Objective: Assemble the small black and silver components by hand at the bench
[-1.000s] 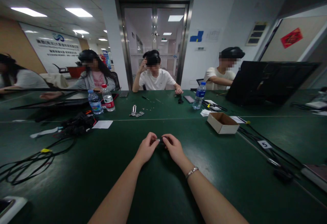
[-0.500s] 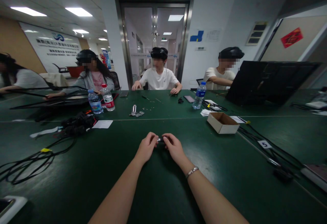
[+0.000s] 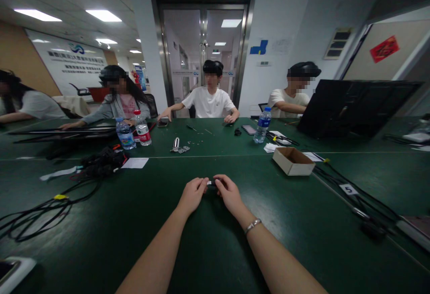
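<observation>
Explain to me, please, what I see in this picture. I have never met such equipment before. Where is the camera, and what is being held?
There is no machine here. You see a person's own bare left hand and right hand, filmed by a camera worn on that person's head, looking forward and down.

Between them, the fingers hold a small object, silvery towards the left hand and dark towards the right; it is too small to identify.

On the green table, ahead of the hands, lie loose metal parts. An open cardboard box stands to the right, with a blue-capped bottle beyond it. A red-capped bottle is on the left side. Other people sit across the table.
</observation>
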`<state>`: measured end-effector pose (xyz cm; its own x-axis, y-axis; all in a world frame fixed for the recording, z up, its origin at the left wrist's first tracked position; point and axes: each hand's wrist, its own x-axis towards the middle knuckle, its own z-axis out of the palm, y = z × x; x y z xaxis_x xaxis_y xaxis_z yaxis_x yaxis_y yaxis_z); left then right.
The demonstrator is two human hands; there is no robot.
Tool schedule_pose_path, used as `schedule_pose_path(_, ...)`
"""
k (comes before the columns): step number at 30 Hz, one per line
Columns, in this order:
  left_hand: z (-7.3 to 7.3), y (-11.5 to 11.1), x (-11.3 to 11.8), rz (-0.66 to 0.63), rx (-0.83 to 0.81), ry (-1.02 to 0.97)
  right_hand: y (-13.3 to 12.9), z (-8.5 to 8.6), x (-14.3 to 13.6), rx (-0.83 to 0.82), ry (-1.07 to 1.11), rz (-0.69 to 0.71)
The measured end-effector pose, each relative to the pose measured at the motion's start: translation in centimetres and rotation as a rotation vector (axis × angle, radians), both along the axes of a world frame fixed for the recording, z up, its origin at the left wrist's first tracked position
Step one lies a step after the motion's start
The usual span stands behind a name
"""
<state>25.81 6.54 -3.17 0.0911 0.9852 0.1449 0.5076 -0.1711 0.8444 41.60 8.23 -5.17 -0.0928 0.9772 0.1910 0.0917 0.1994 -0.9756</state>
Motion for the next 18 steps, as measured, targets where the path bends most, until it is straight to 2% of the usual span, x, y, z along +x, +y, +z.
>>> schedule_pose_path(5, 0.34, -0.35, 0.13, -0.069, -0.021, -0.124, 0.01, 0.15, 0.09, -0.009, 0.008, -0.014)
schedule_pose_path(8, 0.30, -0.38, 0.12, -0.081, 0.010, -0.087, -0.08, 0.23, 0.11, -0.010, 0.012, -0.011)
schedule_pose_path(13, -0.06, -0.20, -0.07, -0.018, 0.007, 0.010, -0.23, 0.27, 0.06, 0.010, 0.013, 0.008)
schedule_pose_path(18, -0.06, -0.24, 0.03, -0.035, -0.034, -0.051, -0.12, 0.12, 0.04, 0.005, 0.022, -0.005)
